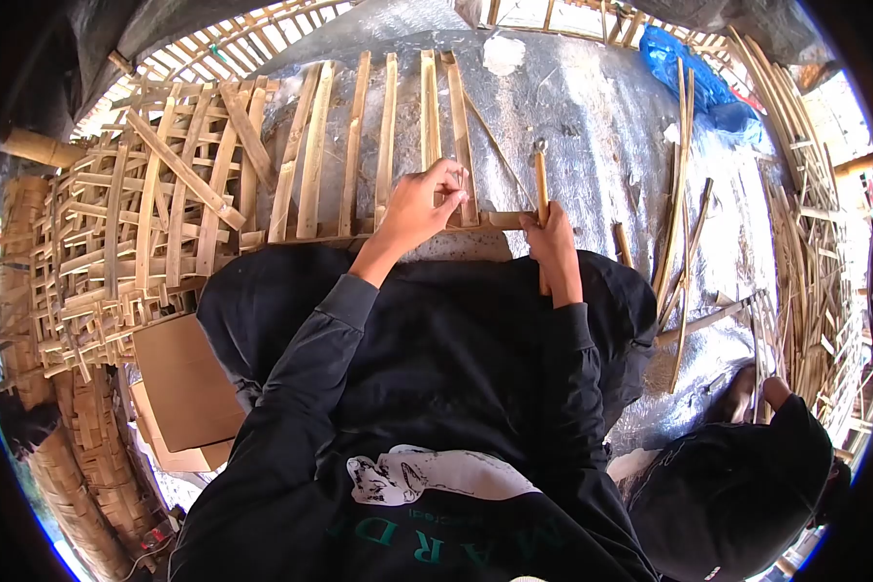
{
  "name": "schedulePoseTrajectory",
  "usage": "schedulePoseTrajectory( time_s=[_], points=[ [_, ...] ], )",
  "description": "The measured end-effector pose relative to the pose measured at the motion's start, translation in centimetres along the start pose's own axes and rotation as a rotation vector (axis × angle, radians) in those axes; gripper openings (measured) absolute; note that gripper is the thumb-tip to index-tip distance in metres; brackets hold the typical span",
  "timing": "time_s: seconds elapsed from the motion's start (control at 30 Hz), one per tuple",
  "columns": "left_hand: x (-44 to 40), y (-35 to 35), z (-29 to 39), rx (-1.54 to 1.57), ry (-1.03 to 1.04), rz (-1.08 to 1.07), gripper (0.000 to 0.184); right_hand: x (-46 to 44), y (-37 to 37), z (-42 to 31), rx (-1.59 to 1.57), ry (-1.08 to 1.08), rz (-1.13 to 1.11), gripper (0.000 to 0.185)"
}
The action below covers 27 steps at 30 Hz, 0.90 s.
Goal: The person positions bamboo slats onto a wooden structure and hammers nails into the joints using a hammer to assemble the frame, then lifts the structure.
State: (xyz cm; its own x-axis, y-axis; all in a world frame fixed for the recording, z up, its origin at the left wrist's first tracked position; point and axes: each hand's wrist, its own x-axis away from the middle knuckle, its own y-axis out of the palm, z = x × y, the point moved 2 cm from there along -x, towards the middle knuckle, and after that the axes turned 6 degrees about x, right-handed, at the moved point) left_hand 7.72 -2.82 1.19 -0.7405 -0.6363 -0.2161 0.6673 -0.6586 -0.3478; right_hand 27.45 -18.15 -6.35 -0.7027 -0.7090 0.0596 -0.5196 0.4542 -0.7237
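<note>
My left hand (422, 206) hovers over the bamboo slats near the front strip, its fingers curled and the thumb close to the fingertips. Whatever it pinches, if anything, is too small to make out. My right hand (555, 244) is closed around the wooden handle of a hammer (541, 179), whose small metal head points away from me. Beside that hand, the end of a crosswise bamboo strip (504, 220) shows. Several bamboo slats (357, 145) lie side by side across this strip, running away from my lap.
A woven bamboo lattice (97, 233) spreads at the left, above a cardboard box (189, 383). Long bamboo strips (684, 184) and a blue plastic sheet (694, 82) lie at the right on the silvery floor sheet (601, 126). Another person (737, 485) in black sits at the lower right.
</note>
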Motion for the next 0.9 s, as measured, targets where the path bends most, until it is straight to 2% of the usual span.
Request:
schedulePoseTrajectory(
  time_s=[0.33, 0.4, 0.5, 0.57, 0.6, 0.67, 0.73, 0.8, 0.9],
  points=[
    [-0.1, -0.2, -0.6, 0.066, 0.033, -0.058, 0.006, -0.1, -0.1, -0.1, -0.035, -0.036, 0.002, 0.034],
    [-0.2, -0.1, -0.8, 0.089, 0.022, -0.053, 0.005, 0.1, -0.7, -0.8, -0.081, 0.096, -0.066, 0.033],
    [-0.3, -0.1, -1.0, 0.147, 0.094, 0.003, 0.005, 0.2, -0.8, -1.1, -0.08, 0.11, -0.068, 0.032],
    [-0.2, -0.3, -0.4, -0.058, 0.146, 0.024, 0.01, 0.3, -1.0, -1.3, -0.092, 0.114, -0.071, 0.032],
    [-0.1, -0.4, -0.3, -0.058, 0.145, 0.025, 0.01, 0.4, -1.0, -1.4, -0.104, 0.119, -0.072, 0.032],
    [0.0, -0.3, -0.2, -0.259, 0.167, -0.096, 0.014, 0.3, -0.9, -1.2, -0.1, 0.112, -0.07, 0.032],
    [0.6, -0.1, 0.2, -0.317, 0.171, -0.127, 0.016, 0.0, -0.4, -0.3, -0.095, 0.103, -0.069, 0.032],
    [0.7, -0.2, 0.7, -0.376, 0.174, -0.159, 0.02, -0.2, 0.0, 0.2, -0.033, -0.028, 0.001, 0.031],
    [0.7, -0.4, 0.9, -0.432, 0.176, -0.211, 0.027, -0.1, -0.2, 0.1, -0.027, -0.012, -0.021, 0.031]
  ],
)
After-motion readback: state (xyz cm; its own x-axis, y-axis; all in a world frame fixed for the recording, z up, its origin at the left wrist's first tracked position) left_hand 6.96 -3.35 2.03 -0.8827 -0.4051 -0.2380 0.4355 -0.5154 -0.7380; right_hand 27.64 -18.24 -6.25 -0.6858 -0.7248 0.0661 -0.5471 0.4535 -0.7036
